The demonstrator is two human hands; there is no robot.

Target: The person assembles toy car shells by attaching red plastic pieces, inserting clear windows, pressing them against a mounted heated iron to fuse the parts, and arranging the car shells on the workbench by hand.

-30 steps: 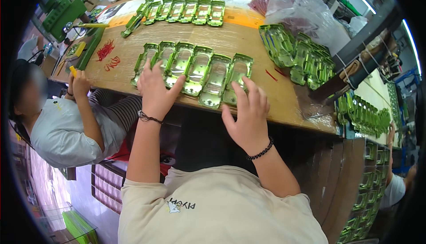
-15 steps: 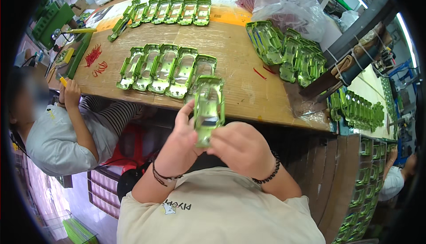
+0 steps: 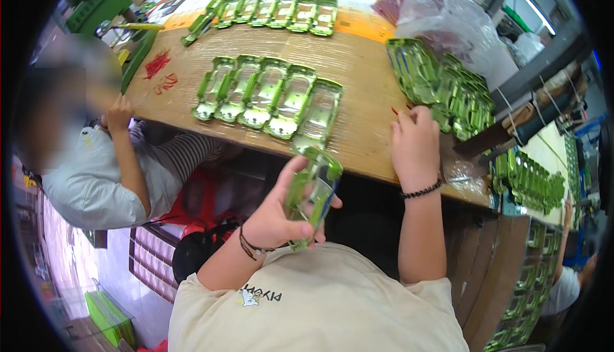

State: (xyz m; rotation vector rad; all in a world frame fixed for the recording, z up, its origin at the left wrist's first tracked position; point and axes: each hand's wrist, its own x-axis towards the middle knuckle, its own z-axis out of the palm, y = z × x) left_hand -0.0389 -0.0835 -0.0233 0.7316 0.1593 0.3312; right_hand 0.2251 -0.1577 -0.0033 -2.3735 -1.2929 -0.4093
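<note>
Tabletop (image 3: 361,99) of brown sheet under glossy clear film. At its far right, a crumpled clear plastic bag (image 3: 448,13). Just in front, a heap of glossy green car-shaped shells (image 3: 438,86). Nearer the middle, a slanted row of five matching shells (image 3: 259,116); beyond, another green row (image 3: 281,13) on orange-and-white sheeting (image 3: 366,30). Right hand (image 3: 416,150) above the near right part, fingers bent and bunched beside the heap; impossible to tell whether closed on anything. Left hand (image 3: 274,219) in front of the near edge, fingers wrapped round a single glossy green shell (image 3: 299,191), tilted and clear of the tabletop. At left, a loose pile of red strips (image 3: 157,64); just beside the right fingertips, one thin red strip (image 3: 394,111).
</note>
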